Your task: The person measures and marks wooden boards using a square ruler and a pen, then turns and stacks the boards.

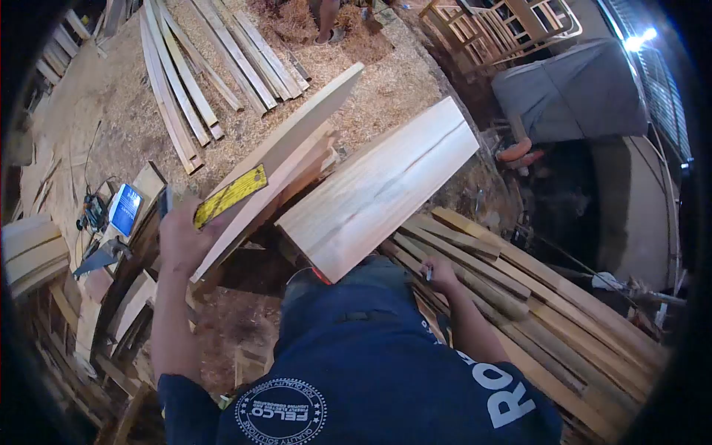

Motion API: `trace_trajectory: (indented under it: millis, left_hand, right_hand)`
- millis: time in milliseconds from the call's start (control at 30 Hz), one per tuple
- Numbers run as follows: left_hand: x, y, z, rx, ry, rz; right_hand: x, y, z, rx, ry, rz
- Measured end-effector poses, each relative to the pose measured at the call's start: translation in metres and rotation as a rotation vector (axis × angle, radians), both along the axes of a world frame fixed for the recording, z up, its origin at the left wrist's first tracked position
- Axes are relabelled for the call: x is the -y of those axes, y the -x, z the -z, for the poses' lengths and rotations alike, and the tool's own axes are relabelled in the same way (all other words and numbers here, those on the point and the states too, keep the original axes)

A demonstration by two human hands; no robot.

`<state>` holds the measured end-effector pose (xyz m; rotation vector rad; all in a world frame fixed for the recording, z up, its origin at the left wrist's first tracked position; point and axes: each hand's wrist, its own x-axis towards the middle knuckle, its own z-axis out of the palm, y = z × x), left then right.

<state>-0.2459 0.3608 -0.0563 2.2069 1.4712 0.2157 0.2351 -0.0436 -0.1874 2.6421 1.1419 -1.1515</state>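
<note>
My left hand [184, 239] is closed around a try square with a yellow marked blade [231, 196]. The blade reaches over a long pale board [308, 122] standing at a slant; whether it touches the wood, I cannot tell. In front of my waist a wide, smooth plank [382, 189] lies tilted, a dark grain streak running along it. To the right of that plank, my right hand [442, 276] is closed, apart from the wood. A small thing with a pale tip shows between its fingers, too small to name.
Long timber strips [549, 304] are stacked at my right side. More strips [174, 81] lie on the shavings-covered floor ahead. A hammer [117, 248], a hand saw [95, 261] and a blue box [124, 209] are at left. Another person's foot [330, 35] shows at the top.
</note>
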Motion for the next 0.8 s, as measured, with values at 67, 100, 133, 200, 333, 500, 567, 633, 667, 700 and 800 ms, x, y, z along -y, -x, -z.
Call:
trace_trajectory:
  millis: [67,100,133,200,333,500,567,633,667,700,800]
  left_hand:
    - [0.016,-0.010,-0.033,-0.024,0.045,-0.045]
    - [0.025,-0.016,-0.044,-0.018,-0.010,-0.037]
    - [0.035,-0.024,-0.054,-0.015,-0.066,-0.032]
    - [0.055,-0.043,-0.062,0.042,-0.169,0.015]
    - [0.097,-0.123,-0.084,0.073,-0.303,0.006]
    - [0.119,-0.222,-0.086,0.066,-0.206,-0.048]
    - [0.121,-0.253,-0.085,0.081,-0.214,-0.031]
    - [0.124,-0.277,-0.089,0.059,-0.221,0.006]
    - [0.123,-0.285,-0.091,0.050,-0.232,0.031]
    - [0.120,-0.293,-0.092,0.041,-0.243,0.058]
    - [0.109,-0.302,-0.071,0.053,-0.267,0.147]
  right_hand:
    - [-0.015,-0.029,-0.013,0.010,-0.221,-0.056]
    - [-0.026,-0.045,-0.018,0.013,-0.336,-0.091]
    - [-0.037,-0.066,-0.007,0.052,-0.361,0.051]
    - [-0.072,-0.106,-0.025,0.270,-0.537,0.037]
    - [-0.154,-0.204,-0.034,0.155,-0.827,0.040]
    - [-0.258,-0.288,-0.046,-0.119,-0.953,0.062]
    - [-0.284,-0.310,-0.051,-0.215,-0.984,0.055]
    - [-0.305,-0.314,-0.066,-0.358,-1.045,0.147]
    - [-0.316,-0.317,-0.076,-0.422,-1.040,0.181]
    - [-0.325,-0.319,-0.086,-0.483,-1.035,0.217]
    - [-0.333,-0.324,-0.106,-0.596,-0.987,0.285]
